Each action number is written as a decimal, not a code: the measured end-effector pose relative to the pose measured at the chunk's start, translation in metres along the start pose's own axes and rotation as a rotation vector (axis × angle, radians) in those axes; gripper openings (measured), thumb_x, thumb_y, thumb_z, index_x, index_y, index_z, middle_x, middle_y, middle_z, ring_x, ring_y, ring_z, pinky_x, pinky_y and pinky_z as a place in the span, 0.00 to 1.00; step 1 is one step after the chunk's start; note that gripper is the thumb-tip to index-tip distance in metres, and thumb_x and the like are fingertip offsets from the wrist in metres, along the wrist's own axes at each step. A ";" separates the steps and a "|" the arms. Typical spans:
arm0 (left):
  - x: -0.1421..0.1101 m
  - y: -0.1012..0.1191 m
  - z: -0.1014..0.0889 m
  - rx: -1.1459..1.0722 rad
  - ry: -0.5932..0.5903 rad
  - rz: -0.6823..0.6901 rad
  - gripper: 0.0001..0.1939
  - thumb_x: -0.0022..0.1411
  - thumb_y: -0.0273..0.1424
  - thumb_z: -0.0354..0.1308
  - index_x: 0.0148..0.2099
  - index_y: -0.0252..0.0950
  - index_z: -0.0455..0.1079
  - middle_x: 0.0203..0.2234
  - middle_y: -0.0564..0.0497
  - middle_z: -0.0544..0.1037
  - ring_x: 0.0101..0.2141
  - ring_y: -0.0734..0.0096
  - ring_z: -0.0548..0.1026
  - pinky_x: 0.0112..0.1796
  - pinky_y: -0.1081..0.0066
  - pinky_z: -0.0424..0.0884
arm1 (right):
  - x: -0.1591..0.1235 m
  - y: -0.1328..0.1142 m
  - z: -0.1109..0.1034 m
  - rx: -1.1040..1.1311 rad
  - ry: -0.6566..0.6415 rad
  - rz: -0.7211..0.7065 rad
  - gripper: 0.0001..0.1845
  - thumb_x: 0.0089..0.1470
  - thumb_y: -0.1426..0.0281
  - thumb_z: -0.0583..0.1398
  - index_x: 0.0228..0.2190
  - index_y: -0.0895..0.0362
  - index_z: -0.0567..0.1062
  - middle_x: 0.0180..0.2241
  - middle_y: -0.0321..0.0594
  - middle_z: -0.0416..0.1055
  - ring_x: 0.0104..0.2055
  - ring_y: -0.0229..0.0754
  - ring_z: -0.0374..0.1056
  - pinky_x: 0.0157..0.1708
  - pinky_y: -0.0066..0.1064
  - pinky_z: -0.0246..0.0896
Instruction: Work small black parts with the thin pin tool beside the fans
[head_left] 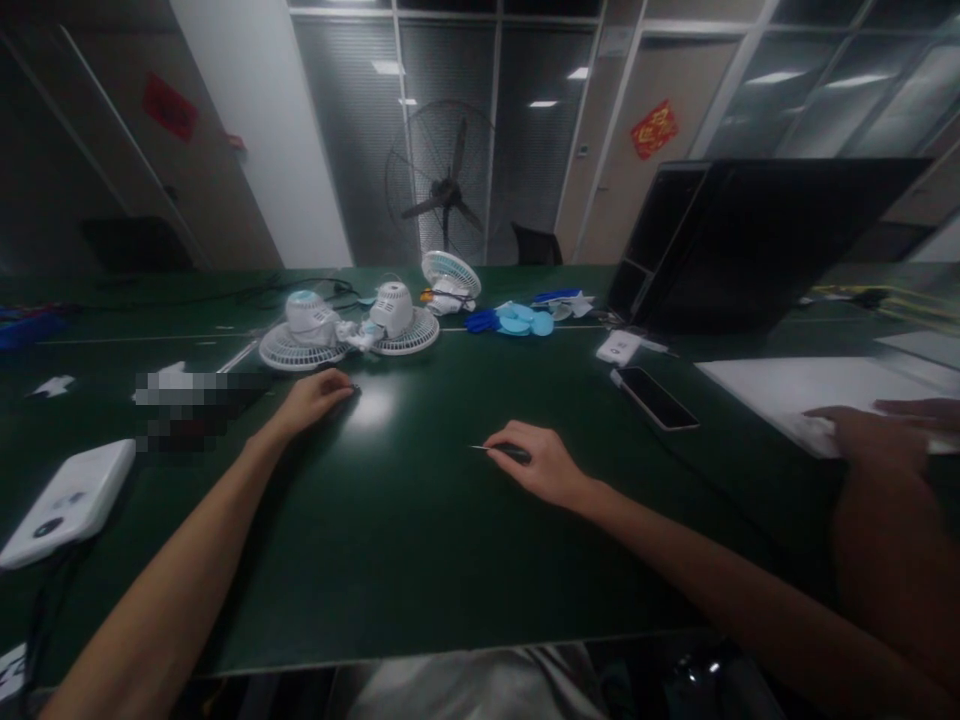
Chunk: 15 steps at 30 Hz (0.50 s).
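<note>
My left hand (319, 396) rests on the green table (420, 560), its fingers pinched together. A tiny dark thing (356, 388) shows at the fingertips, too small and blurred to name. To the right, my right hand (538, 462) is closed around a slim screwdriver (478, 447). Its thin metal shaft points left, and part of a dark handle shows under the fingers. Beyond my left hand lie two white fan heads (300, 348) (409, 335) with their round grilles down on the table. A third small fan (450, 280) leans behind them.
Light blue discs (525, 320) and blue gloves (481, 321) lie at the back. A phone (658, 398), a white box (619, 347) and a large black monitor (765, 245) stand right. Another person's hand (870, 435) touches white sheets (765, 385). A white device (71, 500) lies left.
</note>
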<state>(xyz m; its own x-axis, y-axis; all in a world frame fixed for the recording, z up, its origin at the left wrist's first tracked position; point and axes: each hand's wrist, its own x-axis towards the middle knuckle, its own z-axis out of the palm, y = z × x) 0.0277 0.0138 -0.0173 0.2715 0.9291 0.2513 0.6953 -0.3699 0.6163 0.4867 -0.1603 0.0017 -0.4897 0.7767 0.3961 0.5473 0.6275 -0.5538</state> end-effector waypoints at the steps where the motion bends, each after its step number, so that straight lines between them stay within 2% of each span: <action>1: 0.000 0.003 0.000 -0.001 -0.010 -0.003 0.31 0.58 0.54 0.62 0.53 0.35 0.78 0.44 0.43 0.83 0.42 0.55 0.81 0.44 0.64 0.76 | 0.000 0.000 0.000 0.006 -0.007 0.003 0.10 0.71 0.66 0.60 0.50 0.53 0.78 0.45 0.41 0.78 0.44 0.44 0.76 0.42 0.34 0.74; 3: 0.000 0.007 0.000 0.002 -0.035 -0.004 0.32 0.59 0.55 0.62 0.55 0.36 0.79 0.46 0.42 0.82 0.44 0.54 0.81 0.45 0.63 0.76 | 0.001 0.000 -0.001 0.017 -0.014 0.010 0.10 0.71 0.66 0.60 0.49 0.53 0.78 0.45 0.41 0.78 0.43 0.44 0.75 0.42 0.34 0.74; 7: 0.000 0.011 -0.002 -0.086 -0.112 -0.078 0.28 0.57 0.54 0.66 0.49 0.38 0.81 0.46 0.44 0.83 0.45 0.55 0.81 0.46 0.65 0.76 | 0.003 0.002 -0.003 0.045 -0.038 0.031 0.09 0.71 0.66 0.60 0.50 0.53 0.78 0.45 0.40 0.77 0.44 0.44 0.75 0.43 0.33 0.73; 11: 0.001 0.015 0.000 -0.142 -0.100 -0.093 0.27 0.53 0.54 0.69 0.44 0.38 0.81 0.47 0.45 0.83 0.47 0.55 0.80 0.47 0.65 0.75 | 0.005 0.004 -0.003 0.078 -0.061 0.054 0.09 0.70 0.68 0.61 0.50 0.52 0.78 0.45 0.40 0.77 0.44 0.43 0.75 0.43 0.32 0.73; 15: 0.004 0.024 0.004 -0.172 -0.117 -0.116 0.28 0.56 0.56 0.67 0.42 0.35 0.80 0.47 0.42 0.82 0.48 0.52 0.79 0.50 0.59 0.74 | 0.008 0.004 -0.004 0.086 -0.062 0.074 0.09 0.69 0.69 0.62 0.49 0.52 0.79 0.43 0.39 0.77 0.42 0.42 0.75 0.41 0.32 0.71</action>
<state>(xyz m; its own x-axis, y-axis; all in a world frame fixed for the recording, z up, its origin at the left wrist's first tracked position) 0.0484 0.0089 -0.0047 0.2787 0.9563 0.0891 0.6052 -0.2469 0.7569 0.4879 -0.1515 0.0059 -0.4924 0.8144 0.3071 0.5247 0.5593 -0.6418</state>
